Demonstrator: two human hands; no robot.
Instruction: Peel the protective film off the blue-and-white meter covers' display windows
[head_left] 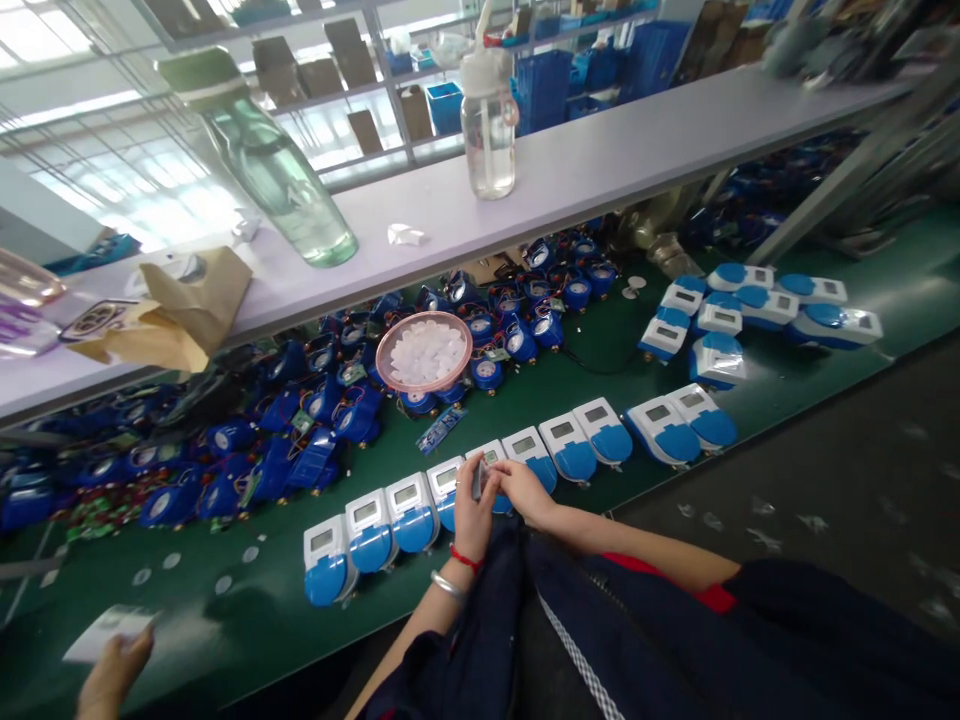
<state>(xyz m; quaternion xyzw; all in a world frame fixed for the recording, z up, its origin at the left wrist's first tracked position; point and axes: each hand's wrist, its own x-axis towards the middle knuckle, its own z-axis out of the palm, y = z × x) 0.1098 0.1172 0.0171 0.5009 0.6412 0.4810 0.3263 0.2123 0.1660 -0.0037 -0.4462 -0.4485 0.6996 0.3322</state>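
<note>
My left hand (474, 505), with a red string and a silver bangle at the wrist, pinches a small dark flat piece (478, 480). My right hand (525, 490) meets it there, its fingertips together at the same piece; what they grip is too small to name. Both hands are over a row of white and blue meters (366, 530) along the front of the green bench (277, 580). One meter (493, 455) lies partly hidden under my fingers. To the right of my hands the row goes on with more meters (568, 447).
A pink bowl of clear pieces (424, 352) sits among blue meter bodies (225, 437). More finished-looking meters (718, 318) lie at the right. Two bottles (281, 185) (489, 150) stand on the raised shelf (420, 200). Another person's hand (112, 670) holds a white sheet (112, 632) at lower left.
</note>
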